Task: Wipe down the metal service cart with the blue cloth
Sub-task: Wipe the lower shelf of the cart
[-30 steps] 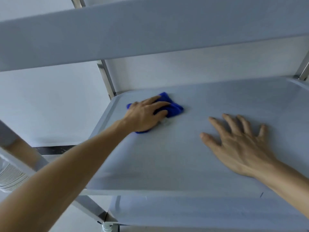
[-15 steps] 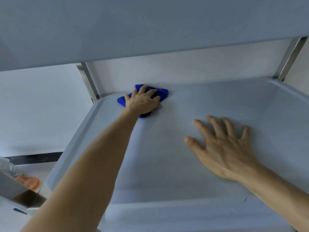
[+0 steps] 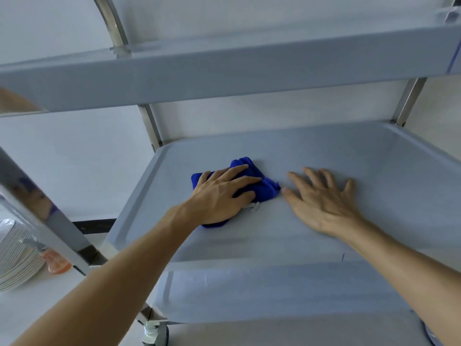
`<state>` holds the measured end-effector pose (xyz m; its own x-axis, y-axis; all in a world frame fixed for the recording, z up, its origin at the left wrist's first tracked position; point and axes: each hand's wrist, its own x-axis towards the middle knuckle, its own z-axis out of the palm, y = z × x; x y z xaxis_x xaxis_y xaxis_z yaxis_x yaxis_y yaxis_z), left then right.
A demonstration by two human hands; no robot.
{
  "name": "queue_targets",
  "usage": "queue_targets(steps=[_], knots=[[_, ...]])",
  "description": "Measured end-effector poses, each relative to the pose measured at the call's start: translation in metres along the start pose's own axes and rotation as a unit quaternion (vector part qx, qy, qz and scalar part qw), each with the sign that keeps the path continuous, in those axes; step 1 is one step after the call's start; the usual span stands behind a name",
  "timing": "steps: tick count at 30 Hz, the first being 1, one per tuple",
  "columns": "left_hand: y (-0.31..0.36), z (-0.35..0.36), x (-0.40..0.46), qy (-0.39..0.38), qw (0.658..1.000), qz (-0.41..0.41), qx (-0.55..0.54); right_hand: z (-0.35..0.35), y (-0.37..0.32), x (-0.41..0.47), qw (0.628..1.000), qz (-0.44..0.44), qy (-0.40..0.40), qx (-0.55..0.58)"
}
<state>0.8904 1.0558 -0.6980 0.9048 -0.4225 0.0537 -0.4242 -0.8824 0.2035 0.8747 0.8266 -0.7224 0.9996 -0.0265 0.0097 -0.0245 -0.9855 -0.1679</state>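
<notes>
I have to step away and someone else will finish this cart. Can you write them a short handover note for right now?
Left hand: flat on the blue cloth, pressing it onto the middle shelf, left of centre.
Right hand: open, fingers spread, resting on the same shelf beside the cloth, holding nothing.
Done: wiping is under way on the middle shelf; how much is clean cannot be told.
Left: the rest of this shelf, the top shelf, the bottom shelf and the posts.

Food-service kitchen: service cart (image 3: 374, 151), stacked plates (image 3: 15, 260)
</notes>
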Motion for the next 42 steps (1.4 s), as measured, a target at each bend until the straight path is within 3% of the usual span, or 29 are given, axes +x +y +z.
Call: queue_targets(steps=[8,11,13,15,17,19,21,24,26,28,32,36,38,42], knots=[[0.008,-0.008,-0.095,-0.017,0.994,0.1,-0.051,-0.006,-0.001,-0.003,0.999,0.009,0.02,0.03],[0.0,-0.009,-0.103,0.012,0.976,0.077,-0.203,-0.008,-0.003,-0.007,0.999,0.005,0.032,0.031],[-0.008,-0.009,-0.101,0.072,0.927,0.003,-0.369,-0.012,-0.005,-0.01,0.995,-0.008,0.075,0.059],[-0.016,-0.008,-0.1,0.159,0.852,-0.044,-0.497,-0.017,-0.008,-0.017,0.982,-0.057,0.147,0.106],[-0.019,-0.005,-0.1,0.209,0.814,-0.056,-0.539,-0.02,-0.019,-0.025,0.96,-0.12,0.191,0.168],[-0.021,0.0,-0.102,0.225,0.831,-0.047,-0.506,-0.027,-0.047,-0.032,0.94,-0.173,0.165,0.244],[-0.024,0.005,-0.102,0.242,0.838,-0.029,-0.488,-0.033,-0.084,-0.04,0.937,-0.217,0.089,0.258],[-0.029,0.005,-0.101,0.296,0.778,0.007,-0.554,-0.028,-0.129,-0.056,0.952,-0.258,-0.029,0.16],[-0.033,0.003,-0.101,0.321,0.736,0.008,-0.596,-0.014,-0.142,-0.066,0.957,-0.281,-0.04,0.063],[-0.033,0.002,-0.101,0.33,0.739,0.005,-0.588,-0.005,-0.143,-0.073,0.958,-0.286,-0.019,0.027],[-0.031,0.004,-0.102,0.331,0.788,-0.017,-0.519,0.004,-0.133,-0.083,0.936,-0.35,0.039,0.015],[-0.013,0.012,-0.106,0.398,0.867,-0.027,-0.297,0.014,-0.12,-0.089,0.907,-0.401,0.128,-0.009],[-0.003,0.017,-0.108,0.435,0.876,-0.027,-0.207,0.017,-0.114,-0.091,0.9,-0.405,0.163,-0.018],[0.0,0.019,-0.108,0.456,0.872,-0.039,-0.171,0.018,-0.079,-0.093,0.898,-0.392,0.194,-0.041]])
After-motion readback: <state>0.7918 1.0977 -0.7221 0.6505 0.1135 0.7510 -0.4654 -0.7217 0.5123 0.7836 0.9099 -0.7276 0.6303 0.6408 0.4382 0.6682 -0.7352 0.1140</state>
